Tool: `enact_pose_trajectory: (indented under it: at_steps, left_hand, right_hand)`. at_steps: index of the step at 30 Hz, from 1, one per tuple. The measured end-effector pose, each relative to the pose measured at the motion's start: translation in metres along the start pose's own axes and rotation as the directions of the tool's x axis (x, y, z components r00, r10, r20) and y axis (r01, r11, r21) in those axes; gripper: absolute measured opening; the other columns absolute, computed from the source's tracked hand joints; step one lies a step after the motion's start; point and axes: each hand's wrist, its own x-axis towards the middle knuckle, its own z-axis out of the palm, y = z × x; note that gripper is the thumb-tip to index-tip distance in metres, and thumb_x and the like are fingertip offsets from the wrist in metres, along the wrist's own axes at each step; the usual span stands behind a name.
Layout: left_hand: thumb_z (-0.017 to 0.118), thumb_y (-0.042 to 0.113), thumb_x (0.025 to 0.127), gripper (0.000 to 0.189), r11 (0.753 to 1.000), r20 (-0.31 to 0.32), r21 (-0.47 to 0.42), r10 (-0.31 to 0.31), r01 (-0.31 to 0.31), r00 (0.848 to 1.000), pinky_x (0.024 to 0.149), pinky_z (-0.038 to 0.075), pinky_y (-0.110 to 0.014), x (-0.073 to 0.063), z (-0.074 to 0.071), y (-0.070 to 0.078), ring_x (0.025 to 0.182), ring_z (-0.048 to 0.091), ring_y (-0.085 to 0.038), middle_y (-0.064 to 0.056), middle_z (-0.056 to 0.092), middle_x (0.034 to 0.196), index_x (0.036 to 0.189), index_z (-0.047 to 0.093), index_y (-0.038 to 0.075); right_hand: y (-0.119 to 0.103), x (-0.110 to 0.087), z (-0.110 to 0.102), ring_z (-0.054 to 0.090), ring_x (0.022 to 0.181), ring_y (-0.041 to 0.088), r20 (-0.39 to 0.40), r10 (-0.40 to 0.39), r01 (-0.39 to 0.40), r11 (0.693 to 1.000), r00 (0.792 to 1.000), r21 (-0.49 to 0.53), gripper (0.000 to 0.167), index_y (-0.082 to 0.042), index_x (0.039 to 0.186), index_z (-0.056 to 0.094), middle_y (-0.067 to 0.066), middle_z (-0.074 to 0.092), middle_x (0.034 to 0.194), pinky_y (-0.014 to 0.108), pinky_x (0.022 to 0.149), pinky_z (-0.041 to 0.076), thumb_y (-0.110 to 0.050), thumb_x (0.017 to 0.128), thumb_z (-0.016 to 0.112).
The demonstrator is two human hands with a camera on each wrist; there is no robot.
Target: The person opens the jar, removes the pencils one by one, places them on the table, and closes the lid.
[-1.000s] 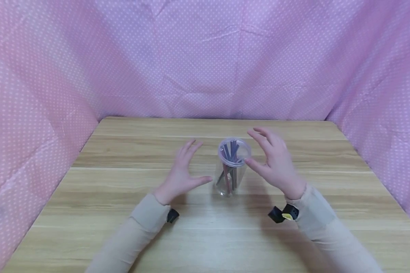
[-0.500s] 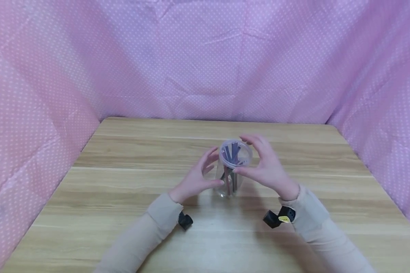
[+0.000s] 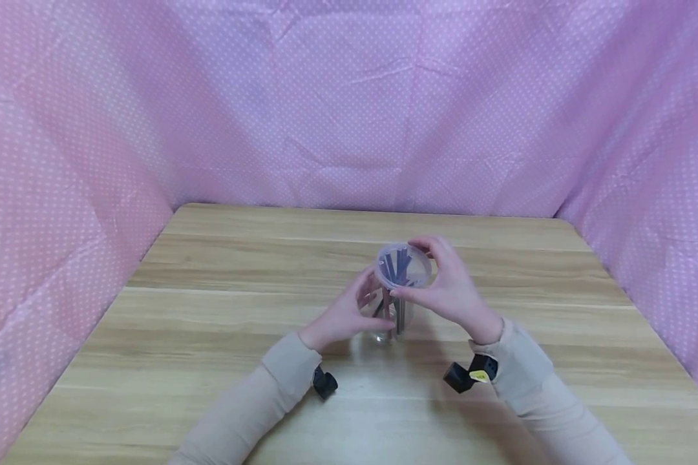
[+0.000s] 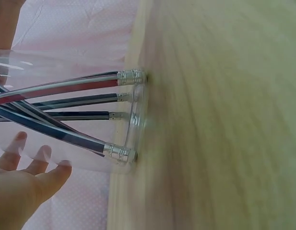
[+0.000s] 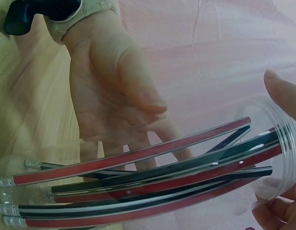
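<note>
Jar [image 4: 76,154] is clear, sticks [image 5: 138,154] red or dark with pale stripes, silver ends. Cloth [image 3: 349,110] pink, white-dotted; bench [image 3: 209,310] tan woodgrain; sleeves [image 3: 247,400] beige; wrist cams [image 3: 456,378] black.

Glossy clear plastic jar [image 4: 136,122] and lid [image 3: 420,267]; smooth, shiny pencils [image 5: 133,156] with silvery metal ends [image 4: 131,76]; smooth wood-grain table [image 3: 151,361]; matt, creased cloth [image 3: 349,116] beyond its far edge.

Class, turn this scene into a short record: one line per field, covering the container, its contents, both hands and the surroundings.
Container: clear jar, upright on the table
Top: clear lid, on the jar
Contents: striped pencils, some with red, metal ends down
Left hand: curved around the lower jar; contact unclear
Right hand: grips the lid's rim
Backdrop: pink dotted curtain behind the table
</note>
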Motion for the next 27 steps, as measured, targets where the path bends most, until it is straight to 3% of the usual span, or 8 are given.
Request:
enact_pose_trajectory:
  at_steps: [7, 13, 20, 27]
  left_hand:
    - [0.08, 0.003, 0.072, 0.098, 1.0, -0.023, 0.018, -0.011, 0.011, 1.0, 0.115, 0.029, -0.041, 0.004, 0.003, -0.004, 0.135, 0.04, -0.021, -0.006, 0.046, 0.144, 0.148, 0.023, 0.025]
    - [0.081, 0.004, 0.07, 0.101, 1.0, -0.021, 0.024, -0.008, 0.008, 1.0, 0.115, 0.029, -0.041, 0.006, 0.003, -0.004, 0.137, 0.037, -0.02, -0.003, 0.041, 0.148, 0.148, 0.021, 0.026]
    - [0.082, 0.01, 0.071, 0.104, 0.995, -0.033, 0.089, -0.031, 0.034, 0.999, 0.112, 0.033, -0.045, 0.008, 0.003, -0.004, 0.134, 0.041, -0.024, -0.002, 0.043, 0.146, 0.149, 0.018, 0.031]
    - [0.083, 0.014, 0.071, 0.104, 0.993, -0.032, 0.101, -0.053, 0.056, 0.998, 0.11, 0.037, -0.043, 0.013, 0.001, -0.008, 0.132, 0.042, -0.027, 0.002, 0.039, 0.148, 0.149, 0.018, 0.038]
  right_hand:
    - [0.002, 0.001, 0.002, 0.05, 0.1, 0.026, -0.025, 0.007, -0.007, 1.0, 1.0, -0.013, 0.071, 0.004, 0.12, 0.055, 0.015, 0.057, 0.108, 0.039, 0.085, 0.043, -0.016, 0.06, 0.089]
    - [0.001, 0.001, 0.003, 0.048, 0.093, 0.022, -0.058, -0.003, 0.003, 1.0, 0.998, -0.002, 0.07, 0.005, 0.117, 0.057, 0.014, 0.056, 0.099, 0.03, 0.078, 0.04, -0.013, 0.058, 0.09]
    - [0.001, 0.001, 0.005, 0.049, 0.093, 0.021, -0.06, 0.027, -0.026, 0.999, 0.998, 0.021, 0.073, 0.005, 0.119, 0.057, 0.013, 0.056, 0.1, 0.033, 0.079, 0.041, -0.011, 0.056, 0.09]
    - [0.003, 0.002, 0.004, 0.052, 0.096, 0.022, -0.055, 0.055, -0.052, 0.998, 0.997, 0.043, 0.073, 0.003, 0.12, 0.059, 0.013, 0.059, 0.105, 0.026, 0.082, 0.041, -0.012, 0.056, 0.091]
